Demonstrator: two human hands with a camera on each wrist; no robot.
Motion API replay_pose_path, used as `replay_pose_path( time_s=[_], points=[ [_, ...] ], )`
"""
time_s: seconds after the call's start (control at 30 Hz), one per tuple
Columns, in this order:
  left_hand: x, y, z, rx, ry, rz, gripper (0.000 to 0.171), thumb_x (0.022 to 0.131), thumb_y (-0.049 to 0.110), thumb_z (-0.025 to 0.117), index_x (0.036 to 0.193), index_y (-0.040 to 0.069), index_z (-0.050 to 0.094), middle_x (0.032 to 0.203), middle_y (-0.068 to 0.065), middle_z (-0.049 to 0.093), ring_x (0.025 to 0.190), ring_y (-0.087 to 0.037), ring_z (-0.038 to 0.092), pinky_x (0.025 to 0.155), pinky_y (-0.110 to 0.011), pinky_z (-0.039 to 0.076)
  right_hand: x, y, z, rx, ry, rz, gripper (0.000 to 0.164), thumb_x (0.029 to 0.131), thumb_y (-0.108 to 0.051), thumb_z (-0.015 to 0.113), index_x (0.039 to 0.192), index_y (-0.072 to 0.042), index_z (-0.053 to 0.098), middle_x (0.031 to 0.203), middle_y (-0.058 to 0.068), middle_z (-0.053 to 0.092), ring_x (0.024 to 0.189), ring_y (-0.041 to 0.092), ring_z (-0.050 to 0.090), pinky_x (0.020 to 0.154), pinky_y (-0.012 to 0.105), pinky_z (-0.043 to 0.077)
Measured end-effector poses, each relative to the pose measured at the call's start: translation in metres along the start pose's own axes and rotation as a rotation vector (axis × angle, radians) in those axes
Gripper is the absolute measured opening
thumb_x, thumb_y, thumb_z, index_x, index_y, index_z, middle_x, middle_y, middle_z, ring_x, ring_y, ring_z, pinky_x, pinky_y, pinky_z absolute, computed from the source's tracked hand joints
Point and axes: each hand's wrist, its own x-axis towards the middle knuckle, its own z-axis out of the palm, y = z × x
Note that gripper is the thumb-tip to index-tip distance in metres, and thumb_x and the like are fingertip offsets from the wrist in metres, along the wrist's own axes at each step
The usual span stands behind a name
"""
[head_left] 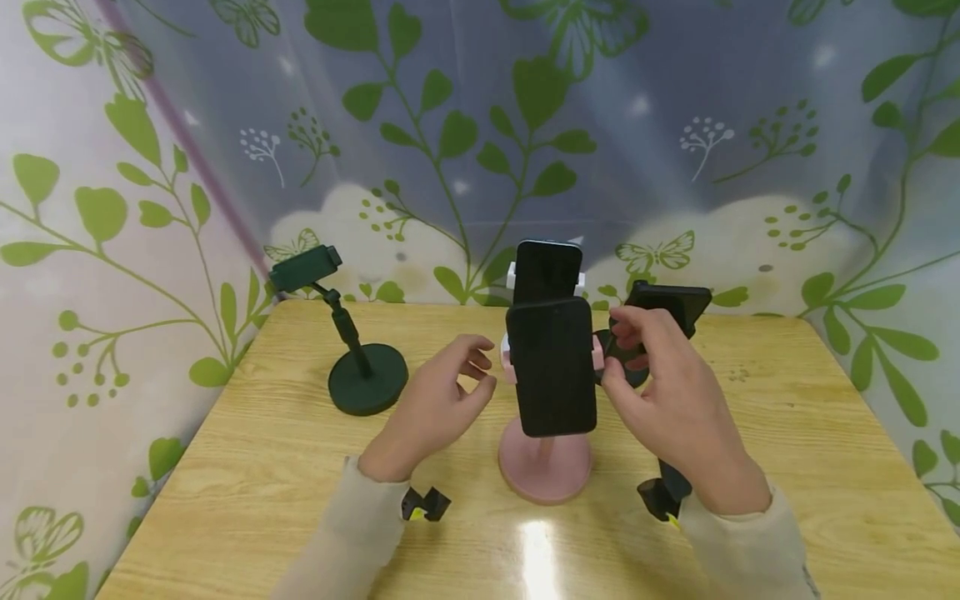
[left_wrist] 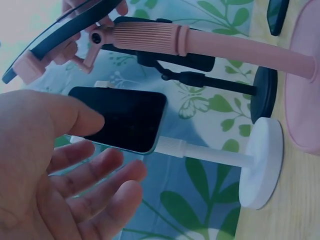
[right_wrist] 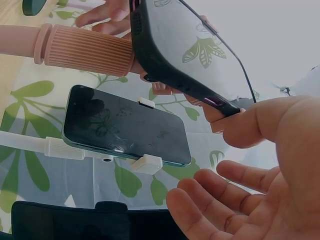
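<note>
From my end: left hand (head_left: pixel 438 404) holds nothing, fingers loosely bent, just left of the front phone. Right hand (head_left: pixel 667 400) also grasps nothing I can make out; its thumb is right by the pink clamp (head_left: pixel 597 352), and I can't tell if it touches. The hands flank the phone, presumably to get at either side of the holder.

Front phone (head_left: pixel 553 367), black, sits in the pink phone stand (head_left: pixel 545 467), clamped by its long sides, likely so the screen is uncovered and facing the wearer. The broad round base looks meant to counter that raised weight.

Just behind, the rear phone (head_left: pixel 547 268) is gripped the same way in a white phone stand (left_wrist: pixel 261 165). Right of it, the black phone stand (left_wrist: pixel 264 95) carries a tilted black device (head_left: pixel 670 302). Further left, well apart: dark green phone stand (head_left: pixel 367 379), head angled; can't tell if it's loaded. All on the wood-grain tabletop (head_left: pixel 255 517), leaf-print fabric (head_left: pixel 660 83) behind, probably a backdrop.
</note>
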Motion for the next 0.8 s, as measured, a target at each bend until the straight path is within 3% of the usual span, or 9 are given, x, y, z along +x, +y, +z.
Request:
replay_pose_path(
  time_s=[0.17,0.3,0.47,0.57,0.7,0.8],
  points=[
    [-0.001,0.000,-0.006,-0.064,0.086,0.024,0.033,0.092,0.027,0.059,0.124,0.025,0.051,0.101,0.009,0.060,0.091,0.000,0.058,0.070,-0.025,0.051,0.000,-0.002,0.000,0.011,-0.008,0.002,0.044,0.089,-0.016,0.057,0.132,-0.014,0.047,0.112,0.000,0.052,0.094,0.008,0.050,0.074,0.028,0.048],
    [-0.003,0.003,-0.011,-0.175,0.102,0.049,0.034,0.092,0.026,0.060,0.124,0.028,0.051,0.098,0.011,0.060,0.090,-0.001,0.059,0.069,-0.026,0.051,0.000,-0.001,0.001,0.034,-0.016,0.008,0.045,0.089,-0.016,0.057,0.133,-0.015,0.046,0.114,-0.001,0.051,0.095,0.008,0.050,0.075,0.028,0.048],
    [-0.007,0.014,-0.019,-0.288,0.071,0.061,0.042,0.091,0.023,0.062,0.130,0.030,0.049,0.099,0.007,0.060,0.091,-0.007,0.061,0.070,-0.030,0.052,0.000,0.001,0.004,0.072,-0.012,0.010,0.045,0.090,-0.015,0.056,0.134,-0.017,0.046,0.118,-0.001,0.050,0.097,0.009,0.050,0.076,0.025,0.047],
    [-0.011,0.029,-0.023,-0.329,0.043,0.049,0.044,0.091,0.017,0.062,0.132,0.025,0.049,0.100,0.002,0.061,0.092,-0.011,0.061,0.071,-0.032,0.052,0.000,0.001,0.003,0.094,0.009,0.008,0.044,0.090,-0.012,0.054,0.133,-0.017,0.046,0.121,-0.002,0.049,0.098,0.010,0.050,0.077,0.021,0.046],
    [-0.015,0.050,-0.026,-0.422,-0.006,0.005,0.042,0.091,0.012,0.061,0.132,0.015,0.049,0.103,-0.004,0.061,0.093,-0.015,0.061,0.071,-0.032,0.052,0.007,-0.006,-0.010,0.140,0.039,-0.022,0.043,0.090,-0.008,0.054,0.132,-0.015,0.047,0.123,0.000,0.048,0.102,0.012,0.049,0.080,0.016,0.044],
    [-0.017,0.060,-0.026,-0.482,-0.022,-0.024,0.041,0.092,0.012,0.061,0.131,0.012,0.049,0.107,-0.005,0.060,0.095,-0.017,0.061,0.072,-0.031,0.053,0.020,-0.019,-0.025,0.171,0.012,-0.064,0.045,0.089,-0.007,0.055,0.133,-0.015,0.047,0.123,0.000,0.047,0.106,0.012,0.048,0.083,0.017,0.044]
  ],
)
